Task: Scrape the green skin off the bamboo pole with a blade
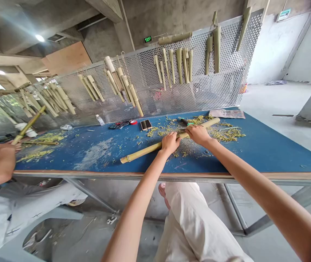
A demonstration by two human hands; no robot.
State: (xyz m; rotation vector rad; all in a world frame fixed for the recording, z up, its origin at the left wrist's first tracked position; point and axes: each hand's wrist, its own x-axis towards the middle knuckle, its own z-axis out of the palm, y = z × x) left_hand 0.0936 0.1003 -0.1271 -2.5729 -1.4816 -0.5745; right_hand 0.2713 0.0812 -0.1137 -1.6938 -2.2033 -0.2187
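Observation:
A long pale bamboo pole lies slantwise across the blue workbench, its near end to the left. My left hand is closed over the middle of the pole, thumb toward my other hand. Just to the right, my right hand is closed at the pole with its fingers bent down. A thin dark blade shows between the hands, over the bamboo. A black and green handle sticks out beyond my right fingers; how it joins the blade is hidden. Curly yellow-green shavings lie around the pole.
A phone, a red tape roll, a small bottle and a newspaper sheet lie toward the back of the workbench. Bamboo pieces hang on a perforated metal panel. At left, a co-worker's hands hold another bamboo pole.

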